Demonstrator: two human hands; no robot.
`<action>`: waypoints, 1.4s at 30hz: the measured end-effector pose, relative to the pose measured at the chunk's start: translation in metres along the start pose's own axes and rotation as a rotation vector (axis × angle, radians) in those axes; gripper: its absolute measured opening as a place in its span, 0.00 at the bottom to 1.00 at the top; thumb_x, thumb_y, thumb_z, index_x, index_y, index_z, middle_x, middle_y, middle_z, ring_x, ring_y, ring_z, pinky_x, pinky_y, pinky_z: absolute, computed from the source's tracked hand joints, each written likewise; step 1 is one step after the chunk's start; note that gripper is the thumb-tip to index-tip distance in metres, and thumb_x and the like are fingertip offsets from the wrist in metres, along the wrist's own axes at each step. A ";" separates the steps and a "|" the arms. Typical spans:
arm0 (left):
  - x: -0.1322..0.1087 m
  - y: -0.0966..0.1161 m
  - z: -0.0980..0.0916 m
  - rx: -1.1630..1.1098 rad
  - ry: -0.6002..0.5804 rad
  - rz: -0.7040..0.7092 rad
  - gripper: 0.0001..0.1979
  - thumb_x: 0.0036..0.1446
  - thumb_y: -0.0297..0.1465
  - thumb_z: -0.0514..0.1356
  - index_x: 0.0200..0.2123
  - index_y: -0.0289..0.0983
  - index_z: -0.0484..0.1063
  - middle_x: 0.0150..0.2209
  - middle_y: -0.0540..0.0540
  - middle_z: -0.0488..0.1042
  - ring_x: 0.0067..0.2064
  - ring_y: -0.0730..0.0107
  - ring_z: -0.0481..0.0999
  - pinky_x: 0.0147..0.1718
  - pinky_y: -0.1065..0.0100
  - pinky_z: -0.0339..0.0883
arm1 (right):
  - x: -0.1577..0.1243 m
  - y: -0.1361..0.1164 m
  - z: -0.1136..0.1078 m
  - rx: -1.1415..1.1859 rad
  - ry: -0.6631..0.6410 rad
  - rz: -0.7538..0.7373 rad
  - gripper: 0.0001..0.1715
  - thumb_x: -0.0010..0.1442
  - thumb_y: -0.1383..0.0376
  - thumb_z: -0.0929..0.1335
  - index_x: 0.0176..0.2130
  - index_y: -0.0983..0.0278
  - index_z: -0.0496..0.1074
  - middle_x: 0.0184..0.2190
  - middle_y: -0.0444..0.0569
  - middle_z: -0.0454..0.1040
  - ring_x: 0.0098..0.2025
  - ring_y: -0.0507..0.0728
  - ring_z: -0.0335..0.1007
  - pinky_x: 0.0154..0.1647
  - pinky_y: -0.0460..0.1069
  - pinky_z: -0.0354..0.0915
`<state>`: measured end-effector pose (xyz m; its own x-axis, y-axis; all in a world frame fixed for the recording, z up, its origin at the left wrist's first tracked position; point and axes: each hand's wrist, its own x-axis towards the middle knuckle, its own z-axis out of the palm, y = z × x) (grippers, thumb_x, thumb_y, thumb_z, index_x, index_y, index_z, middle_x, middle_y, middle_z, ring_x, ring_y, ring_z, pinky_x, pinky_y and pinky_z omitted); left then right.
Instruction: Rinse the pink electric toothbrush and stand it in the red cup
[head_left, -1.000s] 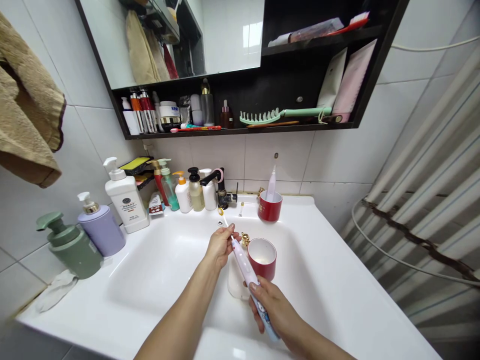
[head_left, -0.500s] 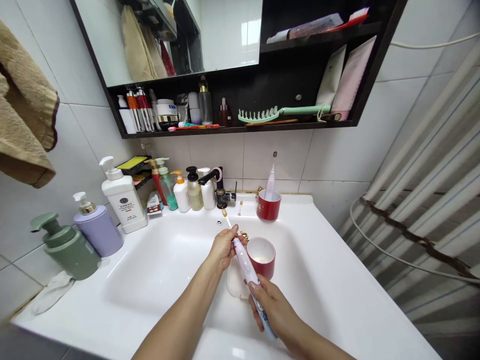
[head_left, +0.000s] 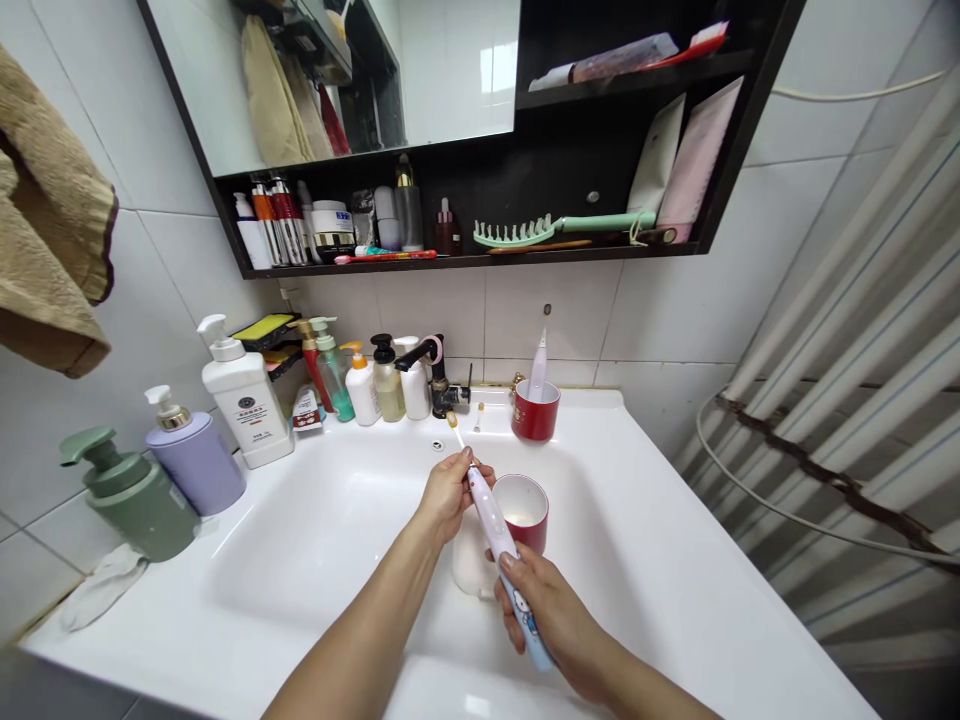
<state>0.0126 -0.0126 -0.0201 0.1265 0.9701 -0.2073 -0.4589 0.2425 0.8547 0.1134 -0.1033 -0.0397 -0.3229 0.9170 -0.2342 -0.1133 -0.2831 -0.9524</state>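
A white and pink electric toothbrush (head_left: 491,520) is held slanting over the white sink (head_left: 315,540). My right hand (head_left: 551,615) is wrapped round its lower handle. My left hand (head_left: 448,493) pinches its neck just below the brush head (head_left: 452,420). A red cup (head_left: 523,511) stands in the basin right behind the toothbrush, beside a white object I cannot make out. A second red cup (head_left: 536,410) with another toothbrush head in it sits on the back ledge.
A black faucet (head_left: 431,368) and several pump bottles line the back left of the sink, with a white bottle (head_left: 241,397), a purple bottle (head_left: 193,456) and a green dispenser (head_left: 133,494). A dark shelf (head_left: 480,255) holds cosmetics and a green comb. A brown towel (head_left: 45,230) hangs left.
Both hands keep their hold on the toothbrush; it has shifted slightly, and the view has drifted a little.
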 end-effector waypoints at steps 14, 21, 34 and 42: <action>-0.007 -0.001 0.010 -0.011 -0.019 0.026 0.09 0.45 0.34 0.51 0.21 0.33 0.59 0.17 0.50 0.65 0.19 0.77 0.67 0.20 0.75 0.59 | 0.000 -0.004 0.000 -0.053 0.019 -0.038 0.14 0.50 0.55 0.56 0.26 0.64 0.52 0.16 0.36 0.56 0.11 0.42 0.49 0.14 0.41 0.47; -0.007 -0.003 0.010 -0.047 -0.072 0.034 0.10 0.44 0.35 0.51 0.21 0.33 0.59 0.16 0.50 0.65 0.18 0.76 0.66 0.19 0.74 0.59 | 0.007 0.005 -0.001 0.050 -0.054 -0.022 0.17 0.49 0.53 0.55 0.33 0.63 0.53 0.16 0.37 0.58 0.11 0.44 0.51 0.13 0.42 0.49; -0.015 0.000 0.020 0.265 -0.012 0.333 0.08 0.43 0.29 0.51 0.30 0.33 0.63 0.27 0.46 0.67 0.28 0.75 0.67 0.29 0.71 0.60 | 0.038 -0.057 -0.020 -0.090 0.278 -0.450 0.15 0.45 0.58 0.60 0.33 0.63 0.55 0.25 0.43 0.65 0.23 0.49 0.62 0.24 0.45 0.59; -0.019 -0.030 -0.002 1.210 -0.156 0.700 0.11 0.40 0.24 0.50 0.31 0.37 0.64 0.33 0.48 0.66 0.37 0.71 0.63 0.38 0.68 0.56 | 0.074 -0.043 -0.048 -0.232 0.443 -0.492 0.14 0.43 0.58 0.60 0.28 0.65 0.60 0.24 0.46 0.66 0.25 0.50 0.60 0.25 0.45 0.56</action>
<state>0.0227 -0.0384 -0.0426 0.3213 0.8526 0.4120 0.5537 -0.5221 0.6486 0.1395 -0.0098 -0.0256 0.1334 0.9654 0.2242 0.0715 0.2162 -0.9737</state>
